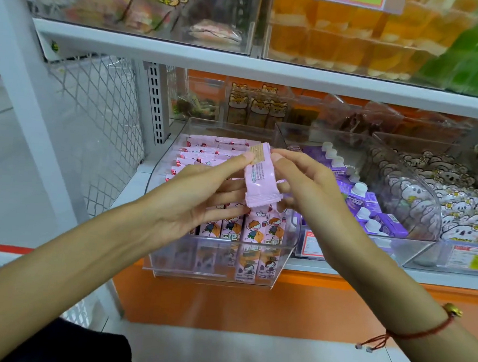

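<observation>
Left hand [203,203] and right hand [307,190] pinch one pink plastic snack packet [261,179] over my near-full clear acrylic bin [218,274]; slotting it in seems left.

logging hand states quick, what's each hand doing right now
left hand: pinches the pink snack packet near its top, fingers behind it.
right hand: pinches the same packet near its top from the other side.

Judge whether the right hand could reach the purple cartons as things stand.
Probably yes. The cartons lie in an open-topped bin beside the right hand, nothing over them. That hand pinches the packet with the left hand, so it must let go first.
</observation>
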`<action>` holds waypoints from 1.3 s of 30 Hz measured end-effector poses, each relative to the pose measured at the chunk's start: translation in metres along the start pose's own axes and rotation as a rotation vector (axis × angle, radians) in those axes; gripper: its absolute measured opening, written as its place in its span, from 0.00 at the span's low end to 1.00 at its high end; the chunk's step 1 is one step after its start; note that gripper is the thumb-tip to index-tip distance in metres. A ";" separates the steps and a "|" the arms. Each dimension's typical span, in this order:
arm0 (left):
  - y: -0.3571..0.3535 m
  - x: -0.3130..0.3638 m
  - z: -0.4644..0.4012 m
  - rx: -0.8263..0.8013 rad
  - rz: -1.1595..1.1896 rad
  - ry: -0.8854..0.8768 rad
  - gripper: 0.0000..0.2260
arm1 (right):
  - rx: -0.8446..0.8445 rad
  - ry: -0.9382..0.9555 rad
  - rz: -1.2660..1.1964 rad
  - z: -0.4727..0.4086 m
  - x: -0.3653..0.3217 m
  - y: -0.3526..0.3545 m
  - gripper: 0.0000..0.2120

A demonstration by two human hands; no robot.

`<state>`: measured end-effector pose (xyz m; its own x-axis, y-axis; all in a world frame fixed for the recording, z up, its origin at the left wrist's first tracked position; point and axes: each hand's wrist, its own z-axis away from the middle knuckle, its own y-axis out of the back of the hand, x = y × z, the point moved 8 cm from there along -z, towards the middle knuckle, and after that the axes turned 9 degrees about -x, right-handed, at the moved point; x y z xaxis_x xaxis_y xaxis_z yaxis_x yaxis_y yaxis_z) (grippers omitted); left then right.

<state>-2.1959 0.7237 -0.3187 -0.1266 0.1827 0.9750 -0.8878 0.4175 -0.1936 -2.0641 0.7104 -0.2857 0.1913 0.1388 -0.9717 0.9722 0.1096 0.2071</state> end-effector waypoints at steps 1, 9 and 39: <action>0.001 -0.001 0.000 0.004 0.000 0.006 0.08 | -0.009 -0.010 -0.006 0.000 0.001 -0.001 0.13; 0.002 0.006 -0.001 -0.088 -0.036 -0.074 0.12 | -0.078 0.042 -0.029 0.000 -0.003 0.001 0.14; 0.029 0.028 0.005 0.099 -0.133 -0.364 0.32 | 0.007 0.507 0.430 0.012 -0.038 0.006 0.17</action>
<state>-2.2271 0.7369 -0.2967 -0.1407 -0.2022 0.9692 -0.9431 0.3252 -0.0691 -2.0641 0.6939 -0.2487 0.4770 0.6146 -0.6283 0.8245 -0.0652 0.5621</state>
